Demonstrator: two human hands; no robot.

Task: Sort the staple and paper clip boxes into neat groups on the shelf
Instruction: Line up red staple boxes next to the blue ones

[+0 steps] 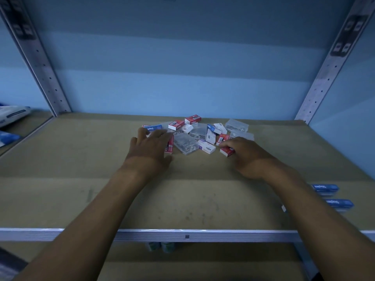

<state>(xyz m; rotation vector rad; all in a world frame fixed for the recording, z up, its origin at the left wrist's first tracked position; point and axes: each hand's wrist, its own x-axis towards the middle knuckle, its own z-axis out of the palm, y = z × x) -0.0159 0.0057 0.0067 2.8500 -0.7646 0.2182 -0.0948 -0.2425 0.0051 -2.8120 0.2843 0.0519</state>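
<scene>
Right hand pinches red staple box by its sides; left hand spread, empty, over pile. Boxes likely light, rigid, easily gripped.

Both bare arms reach forward.
Left hand lies flat, fingers spread; right hand curls, fingertips pinched together.

A heap of small boxes lies on the shelf, toward its back and near the middle. The left hand rests at the heap's left edge, on a box there. The right hand sits at the heap's near right side, fingers closed on one box. Two more boxes lie well right of the heap, near the shelf's front.
</scene>
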